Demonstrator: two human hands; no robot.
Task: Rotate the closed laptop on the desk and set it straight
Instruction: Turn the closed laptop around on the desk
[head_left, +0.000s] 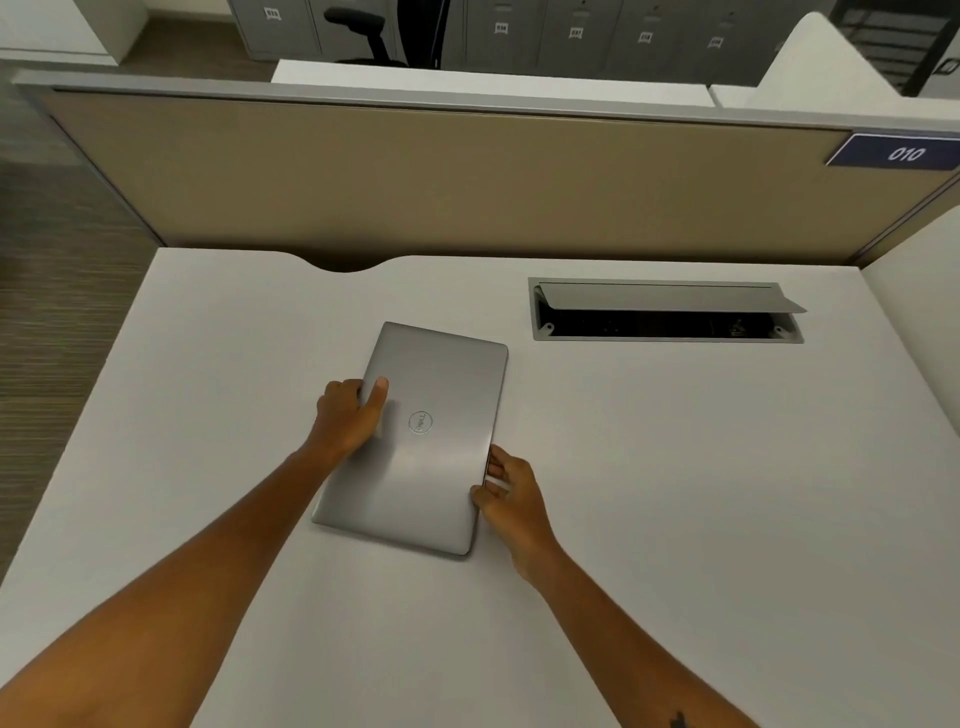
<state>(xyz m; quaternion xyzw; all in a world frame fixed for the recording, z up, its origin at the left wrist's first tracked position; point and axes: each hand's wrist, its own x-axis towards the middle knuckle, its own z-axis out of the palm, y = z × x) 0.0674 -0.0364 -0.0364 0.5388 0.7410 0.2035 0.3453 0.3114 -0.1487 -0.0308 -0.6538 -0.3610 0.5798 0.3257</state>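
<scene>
A closed silver laptop (436, 467) with a round logo lies on the white desk (675, 493), its long sides running roughly away from me and tilted slightly clockwise. My left hand (350, 413) grips its left long edge, thumb flat on the lid and fingers curled under the side. On the opposite long edge, near the front corner, my right hand (506, 491) holds the laptop with thumb on top and fingertips against the side.
An open cable hatch (665, 312) with a raised grey flap is set into the desk behind and to the right of the laptop. A tan partition (415, 176) closes off the desk's back edge. The desk's left edge drops to carpet.
</scene>
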